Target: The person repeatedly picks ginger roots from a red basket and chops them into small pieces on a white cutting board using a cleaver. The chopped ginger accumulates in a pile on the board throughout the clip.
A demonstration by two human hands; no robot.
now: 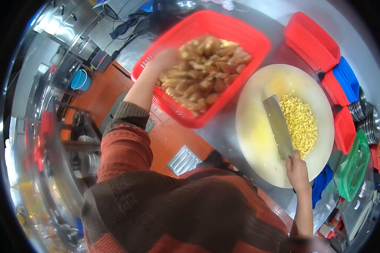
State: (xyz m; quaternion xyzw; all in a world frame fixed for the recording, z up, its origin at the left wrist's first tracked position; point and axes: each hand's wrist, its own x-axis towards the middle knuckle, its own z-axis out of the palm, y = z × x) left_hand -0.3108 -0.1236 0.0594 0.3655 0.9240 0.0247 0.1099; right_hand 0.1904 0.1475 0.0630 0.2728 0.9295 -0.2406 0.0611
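Observation:
A large red plastic basket holds a heap of knobbly brown pieces that look like ginger root. My left hand is over the left side of this heap, blurred; whether its fingers hold a piece is not clear. On the right, my right hand grips the handle end of a cleaver. Its broad blade lies across a round, pale chopping board with yellow stains. Finely chopped yellow bits form a pile on the board, against the blade's right side.
Nested red baskets, blue trays and stacked metal bowls line the wall side of the steel table. A green plastic bag and blue cloth lie near the board. A blue bucket stands left on the tiled floor.

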